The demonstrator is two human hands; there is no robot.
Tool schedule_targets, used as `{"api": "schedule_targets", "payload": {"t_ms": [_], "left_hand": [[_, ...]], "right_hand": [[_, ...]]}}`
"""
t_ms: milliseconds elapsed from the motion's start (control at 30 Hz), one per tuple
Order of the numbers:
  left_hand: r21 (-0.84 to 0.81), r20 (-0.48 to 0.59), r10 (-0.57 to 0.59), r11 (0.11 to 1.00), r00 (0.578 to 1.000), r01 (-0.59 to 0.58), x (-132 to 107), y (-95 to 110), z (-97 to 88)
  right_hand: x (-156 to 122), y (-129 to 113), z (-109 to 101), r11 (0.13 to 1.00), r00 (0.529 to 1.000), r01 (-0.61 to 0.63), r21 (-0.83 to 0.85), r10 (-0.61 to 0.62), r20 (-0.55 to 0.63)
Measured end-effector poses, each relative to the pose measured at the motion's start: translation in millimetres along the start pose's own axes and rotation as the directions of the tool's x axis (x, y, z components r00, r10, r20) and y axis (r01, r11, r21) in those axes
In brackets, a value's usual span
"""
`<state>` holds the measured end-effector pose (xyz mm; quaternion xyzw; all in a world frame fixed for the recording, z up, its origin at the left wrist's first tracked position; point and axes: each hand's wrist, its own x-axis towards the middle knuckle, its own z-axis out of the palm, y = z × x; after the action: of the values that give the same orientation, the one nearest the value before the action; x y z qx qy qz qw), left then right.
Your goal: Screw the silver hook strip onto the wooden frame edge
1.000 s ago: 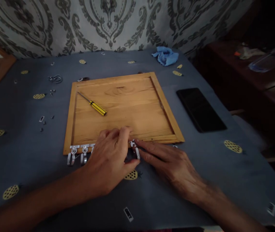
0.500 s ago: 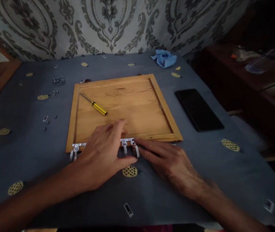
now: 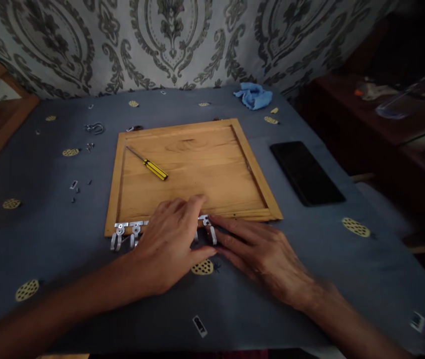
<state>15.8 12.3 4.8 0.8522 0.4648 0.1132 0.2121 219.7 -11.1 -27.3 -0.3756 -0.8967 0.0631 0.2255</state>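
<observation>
Small printed labels [image 3: 199,326] on the blue tablecloth [image 3: 257,319], lettering too blurred to read

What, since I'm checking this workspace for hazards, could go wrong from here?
With the left hand and right hand at the hooked rail, it might get nudged out of line. The screwdriver lies loose on the wooden panel and might slide if that tilts. The small metal pieces scattered on the cloth could get lost if it is tugged.
</observation>
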Motion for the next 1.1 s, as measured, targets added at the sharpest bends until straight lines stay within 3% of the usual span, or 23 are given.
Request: {"api": "schedule_targets", "payload": {"t_ms": [300, 400, 500, 700, 833, 967, 1033, 1100], "left_hand": [[0.021, -0.029, 0.01, 1.0, 1.0, -0.009, 3.3, 0.2, 3.9], [0.001, -0.024, 0.019, 1.0, 1.0, -0.019, 3.1, -2.5, -5.6], [-0.069, -0.11, -0.026, 0.997, 0.994, 0.019, 0.4, -10.4, -26.4], [-0.245, -0.237, -0.195, 0.96, 0.952, 0.135, -15.7, -45.9, -59.4], [-0.264, -0.379, -0.307, 0.94, 0.873, 0.217, -28.0, -76.2, -57.8], [-0.314, -0.482, -0.353, 0.924, 0.802, 0.217, -34.6, -94.4, -53.7], [-0.305, -0.494, -0.346, 0.928, 0.798, 0.214, -36.2, -91.3, -53.3], [-0.248, -0.454, -0.292, 0.949, 0.842, 0.196, -36.9, -78.8, -52.3]], "right_hand": [[-3.4, 2.1, 4.1, 1.0, 1.0, -0.002, 0.003, 0.002, 0.0], [-2.4, 2.1, 3.8, 1.0, 1.0, 0.0, 0.007, 0.0, -0.014], [-1.0, 2.5, 3.2, 1.0, 1.0, 0.005, 0.005, -0.005, -0.021], [-0.3, 2.3, 3.0, 1.0, 1.0, 0.004, 0.0, -0.004, -0.018], [-2.0, 3.5, 5.9, 1.0, 1.0, 0.013, -0.021, -0.014, -0.028], [-2.4, 4.8, 7.5, 0.999, 0.998, 0.021, -0.03, -0.022, -0.051], [-1.9, 4.9, 7.5, 0.999, 0.998, 0.022, -0.033, -0.024, -0.055], [-1.4, 4.8, 7.6, 0.999, 0.998, 0.024, -0.037, -0.026, -0.055]]}}
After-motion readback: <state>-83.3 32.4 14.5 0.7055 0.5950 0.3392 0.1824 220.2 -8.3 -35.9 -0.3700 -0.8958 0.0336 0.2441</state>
